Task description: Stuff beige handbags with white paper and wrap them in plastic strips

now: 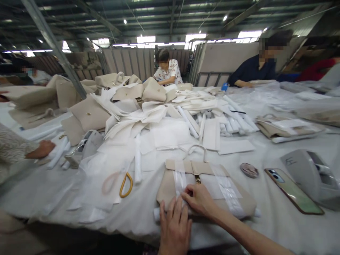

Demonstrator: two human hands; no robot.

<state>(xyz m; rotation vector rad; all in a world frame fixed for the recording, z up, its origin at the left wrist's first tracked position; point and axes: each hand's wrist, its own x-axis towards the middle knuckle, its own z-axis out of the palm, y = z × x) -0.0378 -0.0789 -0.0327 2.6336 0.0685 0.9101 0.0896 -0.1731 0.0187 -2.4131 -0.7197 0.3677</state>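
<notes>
From my remote seat, I have the cloth-covered table (143,209) spread out, and on its near side the beige handbag (208,180), directly under the fingers of both hands. Its long axis runs left to right, the right end dipping slightly toward me. The right hand (198,198) is nearer the bag's middle, its forearm slanting in from the bag's near right. Its fingers curl over the near end of the left clear strip (180,177); I can't tell whether they pinch it or just press. My left hand (175,223) lies palm down at the bag's near left corner, fingers extended, slightly parted.
</notes>
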